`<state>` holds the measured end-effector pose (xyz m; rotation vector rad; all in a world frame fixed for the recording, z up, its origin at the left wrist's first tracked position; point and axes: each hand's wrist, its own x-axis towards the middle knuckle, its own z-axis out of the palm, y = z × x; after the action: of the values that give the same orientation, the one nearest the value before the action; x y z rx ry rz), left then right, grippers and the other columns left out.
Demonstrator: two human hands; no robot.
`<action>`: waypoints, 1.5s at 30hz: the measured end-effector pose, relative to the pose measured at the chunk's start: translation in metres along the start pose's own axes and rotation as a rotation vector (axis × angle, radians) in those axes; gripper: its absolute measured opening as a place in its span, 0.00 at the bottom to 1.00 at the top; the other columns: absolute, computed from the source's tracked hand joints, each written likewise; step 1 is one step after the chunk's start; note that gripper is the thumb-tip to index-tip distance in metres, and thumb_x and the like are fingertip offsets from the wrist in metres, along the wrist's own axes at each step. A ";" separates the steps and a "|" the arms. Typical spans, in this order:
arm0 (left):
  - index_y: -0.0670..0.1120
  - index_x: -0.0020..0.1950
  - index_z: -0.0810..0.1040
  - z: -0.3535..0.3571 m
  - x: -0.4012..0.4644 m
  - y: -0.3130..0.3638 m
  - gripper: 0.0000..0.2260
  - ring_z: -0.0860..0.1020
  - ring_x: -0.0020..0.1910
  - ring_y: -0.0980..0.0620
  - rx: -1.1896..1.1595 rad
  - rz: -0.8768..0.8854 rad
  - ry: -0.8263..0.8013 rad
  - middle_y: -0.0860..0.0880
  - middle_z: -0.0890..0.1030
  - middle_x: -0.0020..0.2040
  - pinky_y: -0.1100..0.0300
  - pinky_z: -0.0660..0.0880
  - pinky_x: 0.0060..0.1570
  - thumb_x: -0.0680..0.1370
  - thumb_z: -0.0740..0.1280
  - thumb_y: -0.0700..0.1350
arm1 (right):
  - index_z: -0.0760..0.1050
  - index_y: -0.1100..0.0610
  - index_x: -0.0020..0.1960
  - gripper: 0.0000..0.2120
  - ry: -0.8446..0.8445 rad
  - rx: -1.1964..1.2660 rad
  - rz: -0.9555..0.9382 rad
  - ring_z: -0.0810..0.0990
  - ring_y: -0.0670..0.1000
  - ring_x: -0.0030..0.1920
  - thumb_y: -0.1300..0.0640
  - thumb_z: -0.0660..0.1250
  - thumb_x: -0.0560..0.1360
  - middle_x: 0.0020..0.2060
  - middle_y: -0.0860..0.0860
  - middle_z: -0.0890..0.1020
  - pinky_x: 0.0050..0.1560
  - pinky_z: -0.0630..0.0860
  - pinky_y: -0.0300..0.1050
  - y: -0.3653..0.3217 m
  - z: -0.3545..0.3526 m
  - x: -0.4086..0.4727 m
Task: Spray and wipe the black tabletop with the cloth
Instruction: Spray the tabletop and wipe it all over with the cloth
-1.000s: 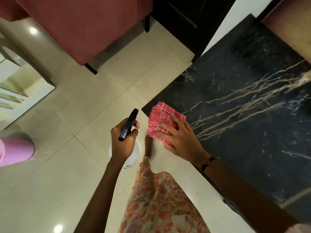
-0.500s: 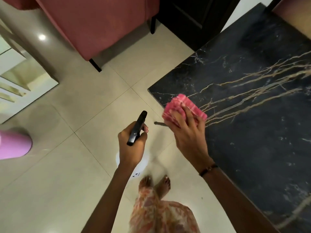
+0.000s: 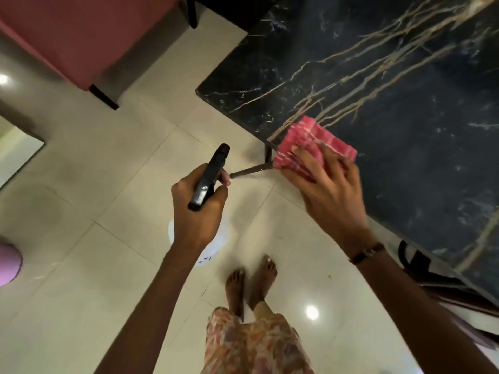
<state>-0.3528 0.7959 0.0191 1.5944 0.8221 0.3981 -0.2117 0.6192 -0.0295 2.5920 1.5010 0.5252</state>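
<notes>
Your right hand (image 3: 328, 190) has slid the cloth (image 3: 314, 143) along the near edge of the black tabletop (image 3: 378, 90), further from the corner than half a second ago, and your view has swung so that both bare feet (image 3: 249, 282) now show on the floor (image 3: 81, 238). That hand lies on top of the folded pink cloth with its fingers (image 3: 307, 160) spread flat and pressing down; nothing is pinched. The cloth sits right at the table's edge, its near side about level with the rim, and pale gold veins in the black marble run away from it across the surface.

Your left hand (image 3: 198, 209) grips the spray bottle (image 3: 199, 238), fingers curled round the neck, with the black trigger head (image 3: 209, 178) sticking out above the knuckles and pointing roughly toward the table's corner. The white body of the bottle shows below the hand. It hangs over the floor, well apart from the tabletop and beside the cloth hand, not touching it.

A thin bracelet (image 3: 366, 253) circles your right wrist. A dark table leg (image 3: 252, 170) slants beneath the edge between your two hands. A red chair (image 3: 81, 36) stands on the cream tiles at upper left, and a pink object (image 3: 8, 264) shows at the left border.
</notes>
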 end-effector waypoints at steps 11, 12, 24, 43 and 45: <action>0.43 0.39 0.78 0.055 -0.059 0.003 0.08 0.65 0.26 0.51 0.009 0.003 -0.174 0.42 0.80 0.39 0.61 0.64 0.30 0.66 0.61 0.36 | 0.60 0.44 0.73 0.31 -0.021 -0.028 0.161 0.62 0.63 0.71 0.56 0.69 0.74 0.74 0.56 0.63 0.67 0.60 0.64 0.045 -0.025 -0.109; 0.43 0.39 0.78 0.061 -0.065 0.003 0.08 0.65 0.26 0.51 0.020 0.005 -0.189 0.43 0.80 0.39 0.61 0.63 0.30 0.66 0.61 0.36 | 0.57 0.43 0.74 0.34 -0.010 -0.015 0.153 0.61 0.63 0.72 0.58 0.68 0.74 0.75 0.55 0.62 0.68 0.58 0.64 0.037 -0.022 -0.095; 0.41 0.39 0.77 0.141 -0.154 0.005 0.08 0.66 0.26 0.52 0.090 0.046 -0.304 0.43 0.79 0.39 0.62 0.63 0.30 0.65 0.60 0.36 | 0.57 0.44 0.74 0.33 0.035 -0.150 0.040 0.64 0.62 0.71 0.63 0.63 0.75 0.76 0.52 0.60 0.69 0.59 0.61 0.101 -0.016 -0.204; 0.42 0.38 0.77 0.258 -0.283 -0.008 0.07 0.66 0.29 0.45 0.121 0.041 -0.428 0.34 0.79 0.42 0.60 0.63 0.30 0.65 0.61 0.36 | 0.59 0.43 0.72 0.33 0.055 -0.171 0.080 0.69 0.60 0.68 0.63 0.65 0.72 0.73 0.50 0.66 0.63 0.67 0.59 0.161 -0.035 -0.326; 0.42 0.38 0.77 0.269 -0.292 -0.007 0.07 0.65 0.29 0.45 0.128 0.044 -0.456 0.35 0.78 0.42 0.58 0.63 0.30 0.64 0.61 0.36 | 0.57 0.44 0.72 0.35 0.051 -0.150 0.038 0.71 0.60 0.66 0.63 0.67 0.71 0.73 0.51 0.67 0.62 0.69 0.58 0.165 -0.037 -0.330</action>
<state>-0.3754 0.3992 0.0144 1.7349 0.4693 0.0049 -0.2391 0.2492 -0.0338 2.5142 1.3715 0.6852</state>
